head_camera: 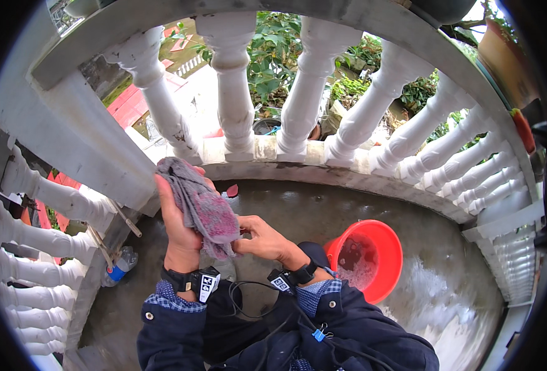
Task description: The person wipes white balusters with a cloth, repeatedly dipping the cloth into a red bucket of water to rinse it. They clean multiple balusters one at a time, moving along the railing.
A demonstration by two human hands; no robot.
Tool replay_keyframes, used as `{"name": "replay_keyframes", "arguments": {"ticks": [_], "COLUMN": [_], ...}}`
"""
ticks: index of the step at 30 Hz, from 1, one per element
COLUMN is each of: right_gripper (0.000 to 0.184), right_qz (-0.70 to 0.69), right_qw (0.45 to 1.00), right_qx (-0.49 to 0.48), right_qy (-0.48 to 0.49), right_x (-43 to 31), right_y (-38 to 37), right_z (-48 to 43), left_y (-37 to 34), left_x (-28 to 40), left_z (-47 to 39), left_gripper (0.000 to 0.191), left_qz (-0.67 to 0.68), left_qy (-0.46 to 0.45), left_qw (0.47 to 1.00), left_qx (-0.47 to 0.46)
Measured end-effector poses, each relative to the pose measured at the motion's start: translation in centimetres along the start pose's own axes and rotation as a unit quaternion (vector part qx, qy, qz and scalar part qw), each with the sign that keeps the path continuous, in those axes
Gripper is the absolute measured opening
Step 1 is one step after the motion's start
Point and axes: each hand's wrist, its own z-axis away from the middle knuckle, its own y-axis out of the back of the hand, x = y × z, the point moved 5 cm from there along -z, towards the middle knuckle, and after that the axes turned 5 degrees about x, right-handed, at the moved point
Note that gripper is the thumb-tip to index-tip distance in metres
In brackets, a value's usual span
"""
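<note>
A damp-looking grey cloth [199, 199] with pink patches is bunched lengthwise between my hands. My left hand [180, 232] supports it from the left and beneath, the thumb along its edge and fingertips showing past its far side. With thumb and fingers, my right hand [259, 239] pinches the cloth's lower right end. To the right of my right forearm stands a red plastic bucket [387, 259], holding murky water with foam [359, 276] on it. The white balusters [238, 92] of a balustrade rise beyond the cloth.
A plastic bottle with a blue label [121, 266] lies at the left by the balustrade's base, beside thin sticks [127, 219]. The concrete floor [422, 250] looks wet. A thick white post [88, 134] fills the left corner. Flowerpots [503, 60] sit on the top rail [273, 10]. Cables [250, 315] hang between my wrists.
</note>
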Motion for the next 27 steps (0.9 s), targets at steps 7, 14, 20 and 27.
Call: {"name": "replay_keyframes", "arguments": {"ticks": [7,14,20,27], "right_gripper": [0.035,0.026,0.025,0.017], "right_qz": [-0.176,-0.211,-0.031,0.002], "right_qw": [0.975,0.914,0.919,0.909], "right_qx": [0.059,0.245,0.341,0.377], "right_qy": [0.119,0.243,0.194,0.18], "right_x": [-3.5,-5.6,-5.6,-5.6], "right_y": [0.5,4.0,5.4,6.0], "right_z": [1.6,1.7,2.0,2.0], "left_y": [1.1,-0.8,-2.0,-2.0], "left_x": [-0.1,-4.2,-4.2,-3.7], "left_z": [-0.6,1.4,0.9,0.9], "left_gripper": [0.072,0.066,0.038,0.031], "left_qz": [-0.059,-0.281,-0.429,-0.478], "left_qy": [0.015,0.163,0.02,-0.039], "left_qw": [0.996,0.943,0.895,0.872], "left_qx": [0.064,-0.071,-0.118,-0.1]}}
